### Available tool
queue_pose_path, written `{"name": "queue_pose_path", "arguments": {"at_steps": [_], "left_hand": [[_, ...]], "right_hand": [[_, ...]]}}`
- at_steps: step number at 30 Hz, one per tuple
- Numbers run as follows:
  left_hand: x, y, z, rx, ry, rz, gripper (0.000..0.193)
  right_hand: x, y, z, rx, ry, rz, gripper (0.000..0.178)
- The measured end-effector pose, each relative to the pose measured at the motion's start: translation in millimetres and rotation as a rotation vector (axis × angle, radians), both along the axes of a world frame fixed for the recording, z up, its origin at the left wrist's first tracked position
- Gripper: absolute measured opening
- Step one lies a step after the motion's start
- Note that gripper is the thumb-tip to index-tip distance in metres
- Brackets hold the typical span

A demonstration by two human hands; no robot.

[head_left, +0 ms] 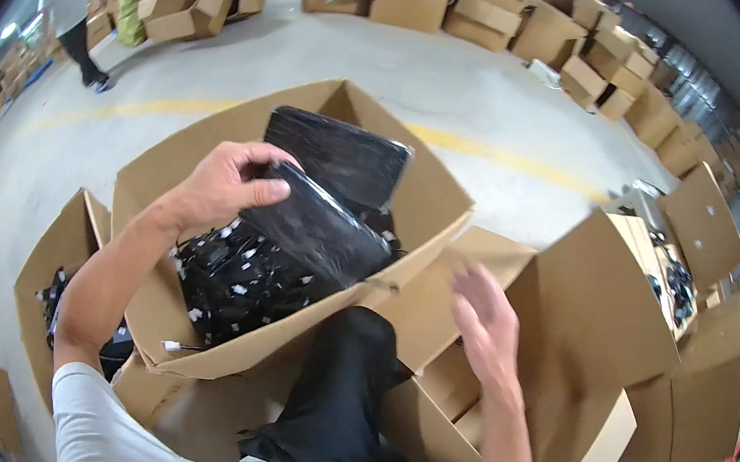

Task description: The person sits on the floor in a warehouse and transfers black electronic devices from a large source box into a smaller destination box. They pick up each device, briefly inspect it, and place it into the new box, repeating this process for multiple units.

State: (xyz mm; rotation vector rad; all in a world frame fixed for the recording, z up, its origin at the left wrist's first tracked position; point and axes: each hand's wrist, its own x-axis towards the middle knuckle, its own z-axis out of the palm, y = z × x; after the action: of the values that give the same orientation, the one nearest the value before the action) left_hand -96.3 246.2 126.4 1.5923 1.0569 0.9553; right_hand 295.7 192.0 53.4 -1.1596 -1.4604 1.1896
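My left hand (226, 184) grips the upper edge of a flat black panel wrapped in clear film (320, 225), thumb on its near face. The panel tilts over an open cardboard box (429, 203). A short dark cable end (379, 283) sticks out by its lower right corner. Behind it, a second film-wrapped black panel (343, 152) leans inside the same box. Many black cables with white connectors (239, 284) fill the bottom. My right hand (486, 324), blurred at the fingertips, hovers above the flaps of another box to the right, fingers stretched out and holding nothing.
To the right stands an open carton with raised flaps (583, 303); beyond it, a container of black parts (673, 282). A smaller box (62, 258) sits at the left. Stacked cartons (407, 6) line the back. A person (69, 9) walks at the far left.
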Motion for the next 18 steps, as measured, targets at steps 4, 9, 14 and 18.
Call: {"name": "queue_pose_path", "arguments": {"at_steps": [4,9,14,18], "left_hand": [[78,-35,28,0.089,0.011,-0.250,0.031],[144,-53,4,0.284,0.220,0.064,0.021],[219,-70,-26,0.538,-0.010,0.561,0.024],[299,-149,-26,0.400,-0.538,0.391,0.036]], "right_hand": [[-50,25,55,0.081,0.232,0.006,0.058],[14,-18,61,0.271,0.295,-0.263,0.038],[50,-94,57,0.598,-0.045,-0.848,0.032],[20,-134,42,0.941,-0.500,-0.881,0.054]]}}
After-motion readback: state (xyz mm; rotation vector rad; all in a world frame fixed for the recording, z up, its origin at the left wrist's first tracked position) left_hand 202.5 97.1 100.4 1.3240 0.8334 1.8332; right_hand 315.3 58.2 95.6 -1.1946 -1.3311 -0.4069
